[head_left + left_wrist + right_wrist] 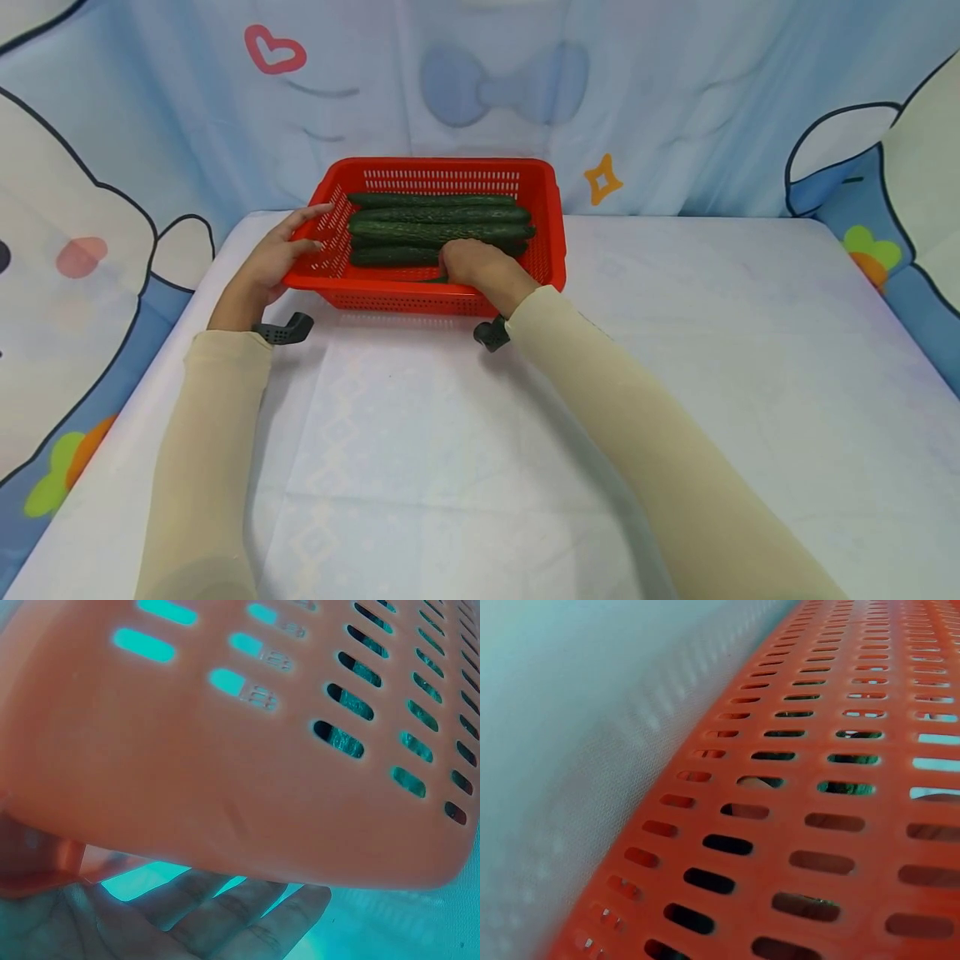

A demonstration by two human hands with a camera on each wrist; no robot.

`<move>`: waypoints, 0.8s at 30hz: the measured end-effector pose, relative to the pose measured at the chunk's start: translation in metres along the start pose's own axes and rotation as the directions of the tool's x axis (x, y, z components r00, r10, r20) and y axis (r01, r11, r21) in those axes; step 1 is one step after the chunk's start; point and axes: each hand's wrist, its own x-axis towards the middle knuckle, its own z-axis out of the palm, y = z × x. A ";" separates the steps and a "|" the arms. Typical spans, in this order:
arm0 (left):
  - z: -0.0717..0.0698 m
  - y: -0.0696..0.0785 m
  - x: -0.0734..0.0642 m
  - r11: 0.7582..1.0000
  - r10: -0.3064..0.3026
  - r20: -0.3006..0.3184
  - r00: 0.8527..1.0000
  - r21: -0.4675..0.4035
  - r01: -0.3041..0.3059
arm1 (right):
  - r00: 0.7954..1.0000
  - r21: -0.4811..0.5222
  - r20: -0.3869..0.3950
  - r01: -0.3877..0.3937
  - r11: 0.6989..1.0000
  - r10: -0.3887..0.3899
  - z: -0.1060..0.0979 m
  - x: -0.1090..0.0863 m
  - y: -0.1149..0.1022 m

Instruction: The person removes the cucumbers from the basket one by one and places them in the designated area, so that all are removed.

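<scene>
Head: a red basket (375, 295) stands at the far side of the desk (420, 433), holding several cucumbers (442, 232) laid side by side, left to right. The left hand (273, 258) rests on the basket's left edge, its fingers extended and reaching over into it. The right hand (483, 265) dips in over the near edge, toward the right, with its fingers bent downward; their tips are hidden, so whether they grasp a cucumber cannot be told. A sliver of green shows just left of that hand. The step appears to be handling the nearest cucumber while the left hand steadies the basket. The next move seems to call for a sure grip and clearance from the near edge.

Left wrist: the basket's side fills most of the view, with dark green visible through it. The left hand's fingers are loosely straight beside the edge, not clenched.

Right wrist: the basket blocks most of the right hand; its grasp cannot be judged here either.
</scene>
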 end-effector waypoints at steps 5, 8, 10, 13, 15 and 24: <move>0.000 0.001 0.000 1.000 0.002 0.001 1.000 0.007 -0.002 | 1.000 -0.029 -0.004 0.008 1.000 -0.008 0.000 -0.001 0.000; 0.000 0.002 0.000 1.000 0.004 0.000 1.000 0.014 -0.004 | 1.000 -0.027 -0.021 0.015 1.000 -0.016 -0.001 -0.001 0.000; 0.000 0.002 0.000 1.000 0.003 0.000 1.000 0.017 -0.003 | 0.999 -0.020 -0.040 0.025 0.999 -0.026 -0.001 -0.002 0.000; 0.000 0.003 0.000 1.000 0.000 -0.004 1.000 0.016 0.000 | 0.996 -0.014 -0.078 0.046 0.999 -0.047 0.000 -0.002 0.000; 0.000 0.003 0.000 1.000 0.000 -0.005 1.000 0.013 0.000 | 0.993 -0.015 -0.107 0.057 0.998 -0.059 0.000 -0.003 0.000; 0.000 0.000 0.000 1.000 0.009 -0.004 1.000 -0.004 -0.009 | 0.946 0.018 -0.314 0.087 0.996 -0.077 0.003 -0.010 0.001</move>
